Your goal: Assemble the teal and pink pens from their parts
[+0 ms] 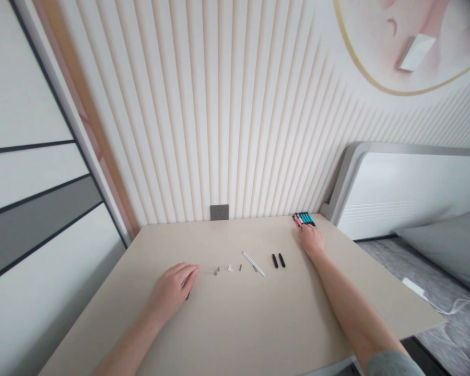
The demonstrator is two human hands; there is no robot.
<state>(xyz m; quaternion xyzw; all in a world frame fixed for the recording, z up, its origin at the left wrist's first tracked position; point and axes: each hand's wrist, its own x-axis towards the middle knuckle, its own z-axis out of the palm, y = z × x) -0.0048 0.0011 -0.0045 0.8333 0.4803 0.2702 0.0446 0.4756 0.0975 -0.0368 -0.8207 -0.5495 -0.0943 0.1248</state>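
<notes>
My left hand (176,284) rests low over the left part of the table, its fingers closed together. A thin dark-tipped, reddish thing (188,295) shows beneath its fingers, mostly hidden. My right hand (312,239) reaches to the back right corner, fingers curled at the near end of a row of teal and red-and-white pens (306,217). What its fingertips grip is hidden. Between the hands lie small grey metal pieces (216,272), a small white piece (230,268), a slim white stick (254,263) pointed at one end, and two black pen-like barrels (274,260).
The beige table (235,324) meets a ribbed wall with a dark socket (219,212). To the right stand a grey headboard (395,188) and bed, with a white plug and cable (413,286) near the table edge. A white cabinet (43,261) is on the left.
</notes>
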